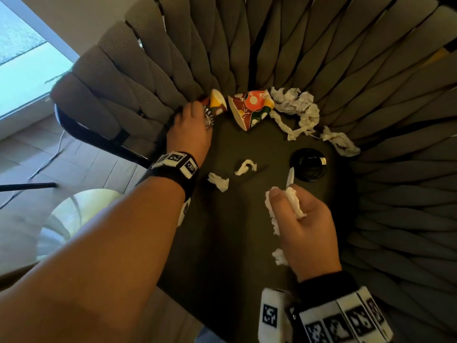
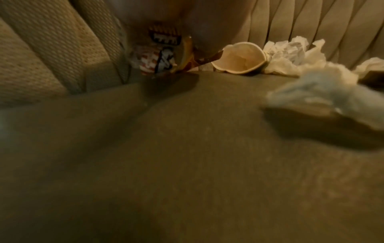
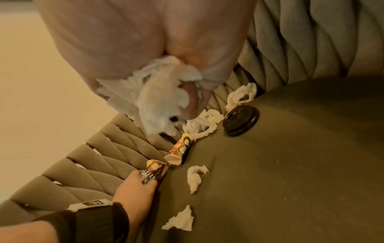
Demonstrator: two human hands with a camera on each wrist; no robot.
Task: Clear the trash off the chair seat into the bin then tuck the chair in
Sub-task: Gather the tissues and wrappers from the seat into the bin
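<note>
White crumpled tissue (image 1: 294, 201) fills the right hand (image 1: 309, 229), whose fingers and thumb are curled round the wad above the near part of the dark chair seat (image 1: 247, 243). Another scrap of tissue (image 1: 279, 256) shows just below that hand's wrist side. Farther in, two small torn tissue pieces (image 1: 218, 181) and (image 1: 245, 167) lie loose on the seat, apart from each other, and a black plastic cup lid (image 1: 309, 164) sits to their right, flat on the cushion. The left hand (image 1: 191, 133) reaches to the back left of the seat, fingers closed on a shiny crumpled wrapper (image 1: 208, 117) right beside a paper cup (image 1: 217, 101) wedged against the woven backrest (image 1: 173, 58). Next to it a second patterned paper cup (image 1: 249, 107) lies on its side, mouth toward the hand. A long strand of crumpled tissue (image 1: 296, 107) trails rightward along the base of the backrest. Off the chair to the left, a pale bin rim (image 1: 74, 201) shows over the floor.
</note>
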